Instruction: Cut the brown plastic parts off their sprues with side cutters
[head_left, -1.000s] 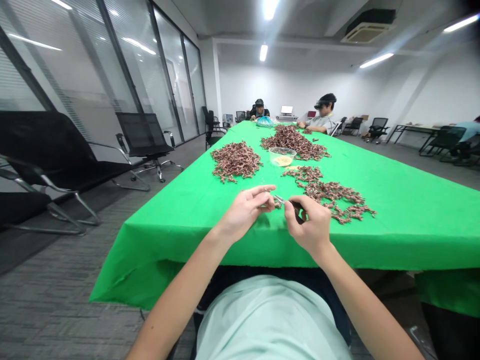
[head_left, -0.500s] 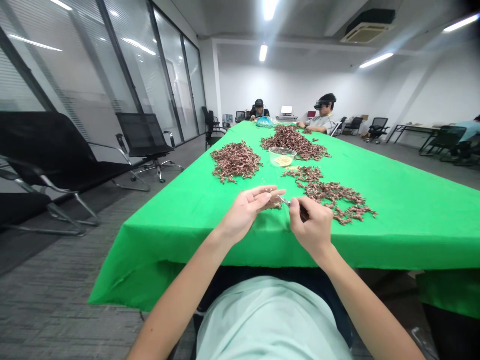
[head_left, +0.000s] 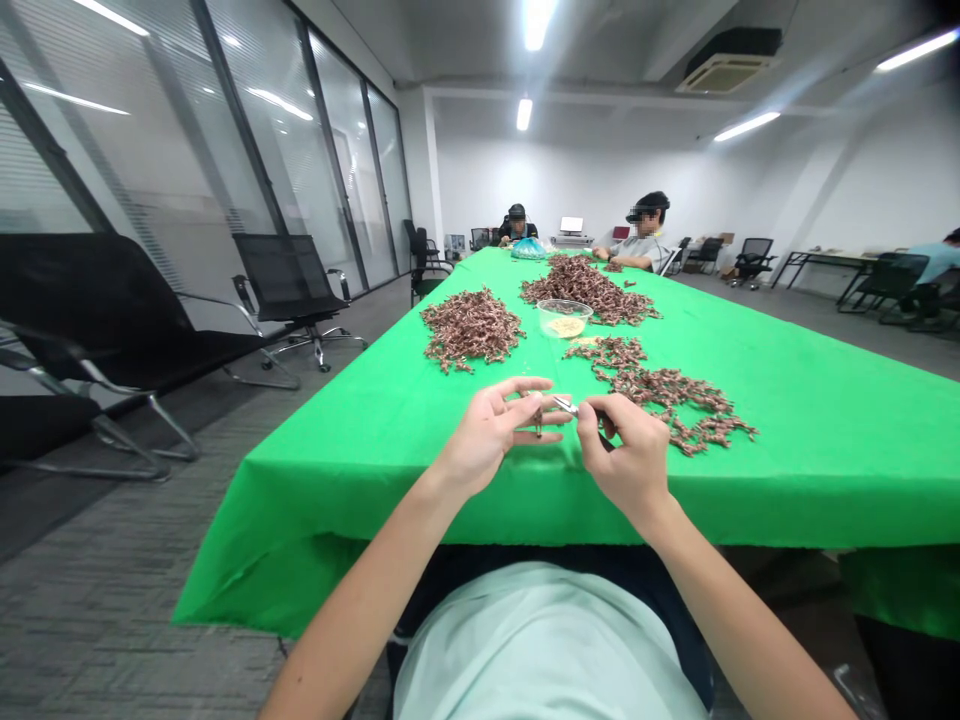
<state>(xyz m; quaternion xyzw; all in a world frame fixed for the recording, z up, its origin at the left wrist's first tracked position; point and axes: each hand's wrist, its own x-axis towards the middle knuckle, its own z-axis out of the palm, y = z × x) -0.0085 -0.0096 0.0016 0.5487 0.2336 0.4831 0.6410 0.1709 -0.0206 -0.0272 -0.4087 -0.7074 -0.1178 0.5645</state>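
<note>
Here's the left grip (head_left: 484, 432), pinching a small knobbly brown piece (head_left: 538, 422) above the green-covered counter (head_left: 375, 450); the right grip (head_left: 628, 450) closes around a plier-like tool (head_left: 573, 409), metal tip near that piece! Looks like single-piece tool work, and the next move calls for steady alignment. Beyond, a clear plastic tub (head_left: 544, 318) holds pale bits (head_left: 566, 327); the blue bag's (head_left: 529, 248) contents? Can't tell.
</note>
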